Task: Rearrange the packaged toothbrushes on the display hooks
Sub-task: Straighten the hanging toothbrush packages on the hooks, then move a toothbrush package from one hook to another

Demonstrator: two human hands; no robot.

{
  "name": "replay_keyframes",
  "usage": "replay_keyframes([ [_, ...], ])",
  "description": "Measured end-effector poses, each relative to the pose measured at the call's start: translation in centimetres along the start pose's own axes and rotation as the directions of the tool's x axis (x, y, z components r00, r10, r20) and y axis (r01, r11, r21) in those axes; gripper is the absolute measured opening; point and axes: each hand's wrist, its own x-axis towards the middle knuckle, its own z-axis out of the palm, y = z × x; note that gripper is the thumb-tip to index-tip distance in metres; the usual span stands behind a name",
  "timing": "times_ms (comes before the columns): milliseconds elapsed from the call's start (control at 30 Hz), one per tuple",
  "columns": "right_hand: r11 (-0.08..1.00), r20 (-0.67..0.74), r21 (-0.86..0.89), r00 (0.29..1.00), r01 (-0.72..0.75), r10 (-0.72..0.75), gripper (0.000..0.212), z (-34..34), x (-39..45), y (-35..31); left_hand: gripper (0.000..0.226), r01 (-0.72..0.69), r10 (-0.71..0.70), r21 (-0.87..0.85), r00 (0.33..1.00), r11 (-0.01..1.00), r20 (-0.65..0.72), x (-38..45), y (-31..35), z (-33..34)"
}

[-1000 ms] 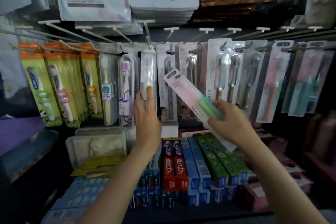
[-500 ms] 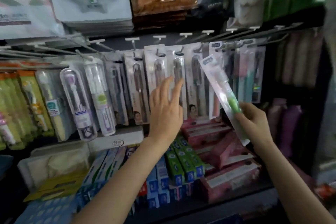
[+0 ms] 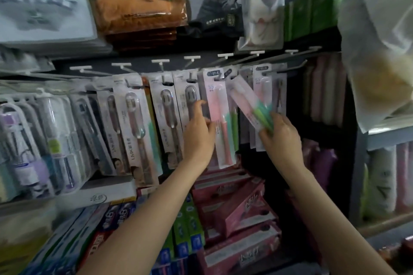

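My right hand [image 3: 280, 134] grips the lower end of a loose pink-and-green toothbrush pack [image 3: 248, 102], tilted with its top end up near a hook [image 3: 225, 78]. My left hand [image 3: 199, 131] holds the edge of a hanging pink toothbrush pack [image 3: 220, 118] with curled fingers and thumb. Grey toothbrush packs [image 3: 165, 114] hang on hooks to its left, and more pink packs [image 3: 262, 87] hang behind the tilted one. Clear-cased toothbrushes [image 3: 53, 140] hang at the far left.
A row of white-tipped hooks [image 3: 192, 58] juts out above the packs. Toothpaste boxes [image 3: 192, 225] and pink boxes [image 3: 241, 207] fill the shelf below. Towel and cloth packets [image 3: 138, 0] hang overhead. A pale bag [image 3: 377, 56] hangs close at the upper right.
Both hands moved right along the rack. My left hand left the grey packs and took hold of the pink hanging pack. My right hand brought the loose pack up to the hooks.
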Motion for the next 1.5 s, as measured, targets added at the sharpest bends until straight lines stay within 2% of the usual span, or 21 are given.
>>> replay_keyframes([
  [133,0.965,0.082,0.262,0.996,0.016,-0.038,0.035,1.5,1.3,-0.4,0.046,-0.029,0.031,0.05,0.999,0.998,-0.032,0.0,-0.5,0.3],
  [233,0.899,0.179,0.421,0.983,-0.12,0.048,0.039,2.3,0.5,-0.4,0.041,-0.069,0.07,0.085,0.997,0.994,-0.017,0.0,-0.9,-0.2],
  [400,0.79,0.208,0.553,0.962,-0.265,0.178,0.047,3.4,-0.5,-0.1,0.027,-0.078,0.074,0.103,0.996,0.992,0.043,0.4,-1.5,-0.7],
  [533,0.789,0.178,0.573,0.973,-0.223,0.146,0.025,4.7,-1.9,-0.3,0.019,-0.065,0.06,0.122,0.997,0.99,0.043,0.3,-1.5,-0.4],
  [633,0.857,0.217,0.481,0.972,-0.188,0.091,0.025,6.3,-3.8,1.2,0.019,-0.097,0.092,0.185,0.995,0.978,0.037,0.1,-1.5,-0.3],
  [700,0.913,0.229,0.374,0.97,-0.163,0.08,0.033,7.1,-5.0,2.9,0.019,-0.118,0.112,0.222,0.993,0.968,0.036,0.1,-1.6,-0.3],
  [800,0.917,0.202,0.334,0.967,-0.217,0.156,0.038,6.7,-5.6,4.6,0.019,-0.124,0.12,0.249,0.992,0.96,0.031,0.3,-1.8,-0.4],
  [933,0.931,0.079,0.316,0.982,-0.186,0.169,0.029,5.5,-3.7,5.1,0.019,-0.124,0.126,0.237,0.992,0.963,0.007,0.1,-1.8,0.1],
  [1100,0.928,-0.037,0.34,0.983,-0.155,0.177,0.04,5.4,-0.5,4.3,0.019,-0.128,0.132,0.221,0.991,0.967,-0.002,0.1,-1.7,0.3],
  [1200,0.903,-0.096,0.415,0.981,-0.115,0.169,0.038,4.9,0.4,3.2,0.019,-0.138,0.143,0.224,0.99,0.965,-0.007,0.3,-2.1,0.0],
  [1333,0.873,-0.092,0.485,0.996,0.052,-0.008,0.035,4.2,-0.2,0.3,0.016,-0.159,0.161,0.136,0.987,0.978,0.001,-0.5,-2.6,-0.7],
  [1500,0.813,-0.116,0.541,0.976,0.216,-0.182,0.034,4.2,-0.7,-3.8,0.024,-0.208,0.22,0.119,0.971,0.971,-0.094,-3.1,-3.1,-4.0],
])
